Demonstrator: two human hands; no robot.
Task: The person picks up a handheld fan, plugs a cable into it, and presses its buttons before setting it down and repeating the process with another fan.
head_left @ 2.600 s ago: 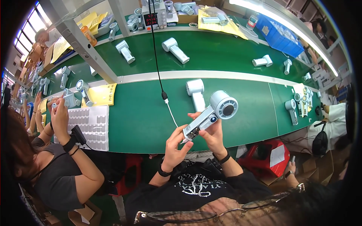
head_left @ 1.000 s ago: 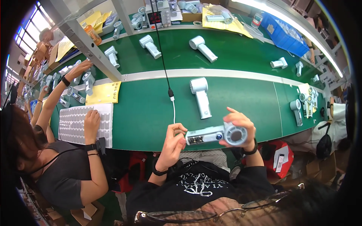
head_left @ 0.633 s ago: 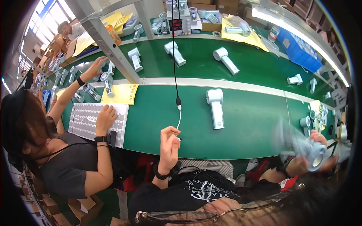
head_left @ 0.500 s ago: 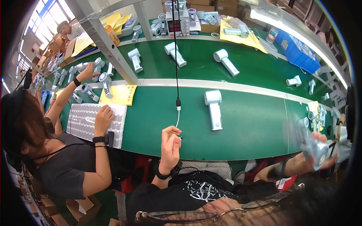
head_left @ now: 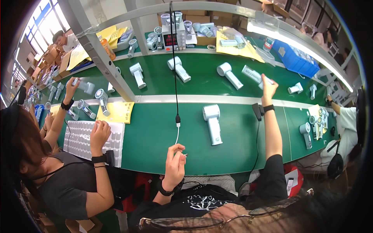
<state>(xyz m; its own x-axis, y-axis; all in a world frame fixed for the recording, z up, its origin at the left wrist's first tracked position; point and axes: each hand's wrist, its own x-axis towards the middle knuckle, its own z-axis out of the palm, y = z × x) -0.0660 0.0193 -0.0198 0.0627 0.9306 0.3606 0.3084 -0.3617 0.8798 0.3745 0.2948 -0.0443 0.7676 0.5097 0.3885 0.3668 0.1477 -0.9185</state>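
My left hand [head_left: 175, 166], low in the middle, is closed in a pinch on the end of a white cable [head_left: 178, 133], its small metal tip showing at the fingers. The cable hangs from a black cord. My right hand [head_left: 269, 88] reaches out over the far green strip, closed on one end of a pale blue handheld fan [head_left: 251, 75]. That fan is tilted, its other end pointing up and left; my fingers hide part of it. Between my hands, another pale handheld fan [head_left: 212, 124] lies on the near green table [head_left: 241, 134], head away from me.
Several fans lie along the far strip, one fan [head_left: 230, 75] left of my right hand. A metal rail [head_left: 155, 98] divides strip from table. A co-worker's hand [head_left: 100, 136] is by a white tray [head_left: 83, 136] at left. A blue bin [head_left: 297, 58] stands far right.
My right hand has swung from the lower right, where it held a blurred fan, up and left over the far strip. My left hand keeps its pinch. The view has shifted slightly.
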